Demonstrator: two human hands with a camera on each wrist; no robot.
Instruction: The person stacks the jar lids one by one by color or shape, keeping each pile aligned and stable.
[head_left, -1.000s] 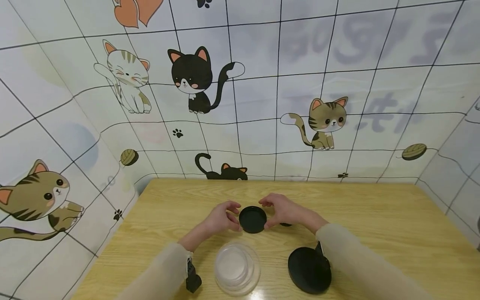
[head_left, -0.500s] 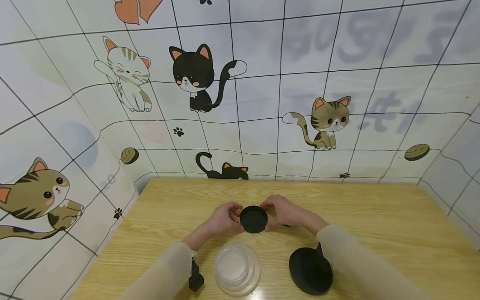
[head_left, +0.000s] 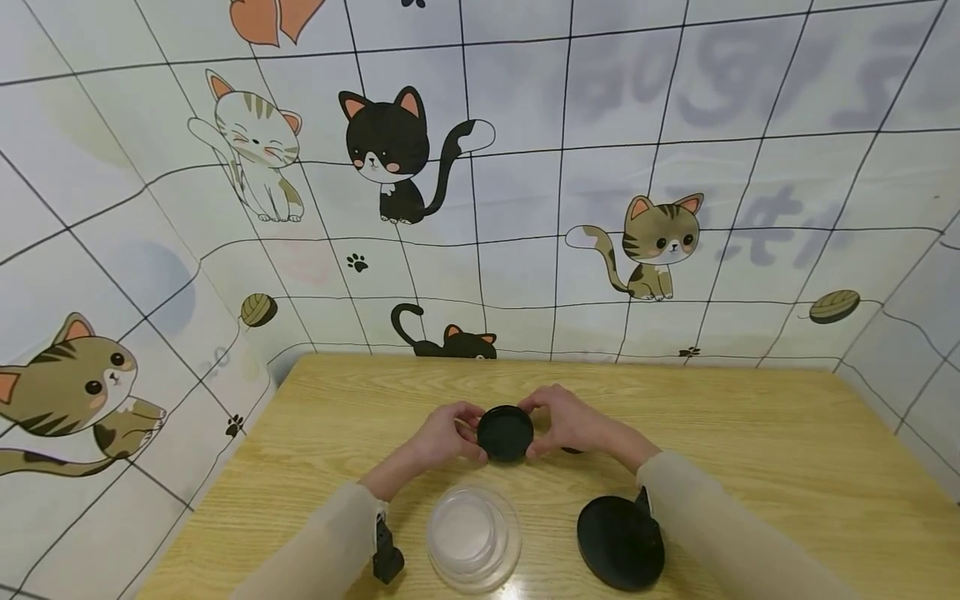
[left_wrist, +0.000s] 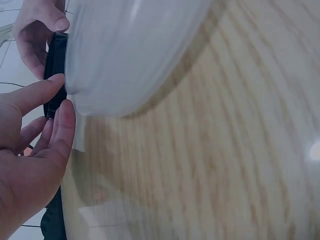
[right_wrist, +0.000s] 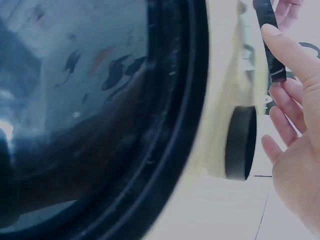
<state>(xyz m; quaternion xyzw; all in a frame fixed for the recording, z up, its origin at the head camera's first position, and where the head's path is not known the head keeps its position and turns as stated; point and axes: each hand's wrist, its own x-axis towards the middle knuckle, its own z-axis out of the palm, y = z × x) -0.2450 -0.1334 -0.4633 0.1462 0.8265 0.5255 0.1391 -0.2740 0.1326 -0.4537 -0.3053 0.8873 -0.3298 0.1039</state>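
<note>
Both hands hold a small round black lid (head_left: pixel 506 433) by its opposite edges, above the wooden table. My left hand (head_left: pixel 444 435) pinches its left edge; in the left wrist view its thumb (left_wrist: pixel 46 92) lies on one side and curled fingers on the other. My right hand (head_left: pixel 567 421) grips the right edge between thumb and fingers, also visible in the right wrist view. Behind that hand a second small black round piece (right_wrist: pixel 241 142) stands on the table, mostly hidden in the head view. Nearer me are clear stacked plastic containers (head_left: pixel 465 533) and a larger black round lid (head_left: pixel 621 543).
The wooden table (head_left: pixel 750 467) meets a wall covering (head_left: pixel 517 200) printed with cats and grid lines. A small black camera (head_left: pixel 387 554) sits on the left wrist. The containers stand near the left forearm, and the larger lid lies beside the right sleeve.
The left hand has closed in from the left onto the small black lid's edge. The lid has shifted slightly away from me with both hands on it. The other pieces have stayed put.
</note>
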